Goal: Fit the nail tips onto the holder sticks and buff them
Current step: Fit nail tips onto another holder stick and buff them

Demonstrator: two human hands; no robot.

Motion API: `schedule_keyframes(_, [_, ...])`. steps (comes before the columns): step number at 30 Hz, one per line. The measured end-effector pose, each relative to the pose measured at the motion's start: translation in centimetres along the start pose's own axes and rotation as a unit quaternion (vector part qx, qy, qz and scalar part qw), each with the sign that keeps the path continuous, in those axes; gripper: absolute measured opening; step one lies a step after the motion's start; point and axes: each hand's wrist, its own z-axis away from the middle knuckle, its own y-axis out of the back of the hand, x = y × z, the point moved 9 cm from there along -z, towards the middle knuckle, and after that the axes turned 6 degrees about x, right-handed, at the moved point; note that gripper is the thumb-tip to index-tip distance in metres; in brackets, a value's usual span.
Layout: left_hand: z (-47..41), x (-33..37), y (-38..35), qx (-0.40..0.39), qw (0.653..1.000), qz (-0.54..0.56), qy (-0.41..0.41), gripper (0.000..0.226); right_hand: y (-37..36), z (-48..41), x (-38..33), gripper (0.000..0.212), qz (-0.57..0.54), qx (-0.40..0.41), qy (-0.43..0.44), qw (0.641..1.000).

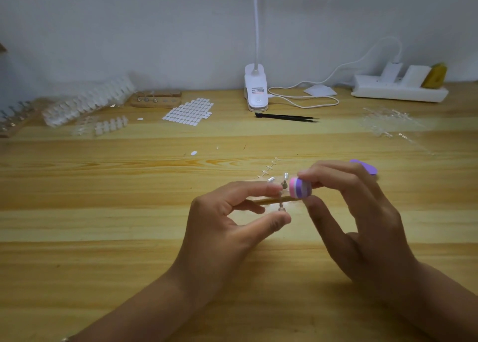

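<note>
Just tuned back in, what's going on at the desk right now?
A person is partway through buffing. The left hand pinches a small holder stick between thumb and forefinger. The right hand grips a pink and purple buffer block held up close to the stick's top end. Whether they touch is hard to tell. Strips of nail tips, a sheet of white tabs and tweezers lie further back on the wooden table.

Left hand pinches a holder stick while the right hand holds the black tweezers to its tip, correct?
Not quite. In the head view the left hand pinches the holder stick, but the right hand holds a pink-and-purple buffer block to its tip; the black tweezers lie near the lamp base.
</note>
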Motion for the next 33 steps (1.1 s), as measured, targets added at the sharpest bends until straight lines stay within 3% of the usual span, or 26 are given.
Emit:
schedule_keyframes(7, [0.2,0.1,0.0,0.011,1.0,-0.023,0.0,0.03,-1.3,0.2,0.5,0.022,0.076,-0.07,0.024,0.994])
schedule_keyframes(10, [0.1,-0.8,0.1,0.013,0.999,0.007,0.043,0.029,-0.9,-0.1,1.5,0.024,0.065,-0.059,-0.018,0.996])
schedule_keyframes(14, [0.2,0.0,-0.1,-0.009,0.999,0.038,0.015,0.032,-1.4,0.2,-0.5,0.024,0.017,-0.064,0.027,0.997])
schedule_keyframes(20, [-0.2,0.1,-0.2,-0.018,0.995,0.098,0.022,0.03,0.1,-0.5,0.0,0.026,-0.003,-0.016,0.006,1.0])
schedule_keyframes(23, [-0.1,0.8,-0.8,-0.044,0.994,0.099,-0.006,0.03,-0.4,0.2,-0.8,0.022,0.012,-0.028,0.04,0.999])
schedule_keyframes(33, [-0.1,0.7,-0.6,-0.028,0.996,0.085,-0.011,0.026,-0.4,0.2,0.2,0.023,0.02,-0.024,0.012,0.999])
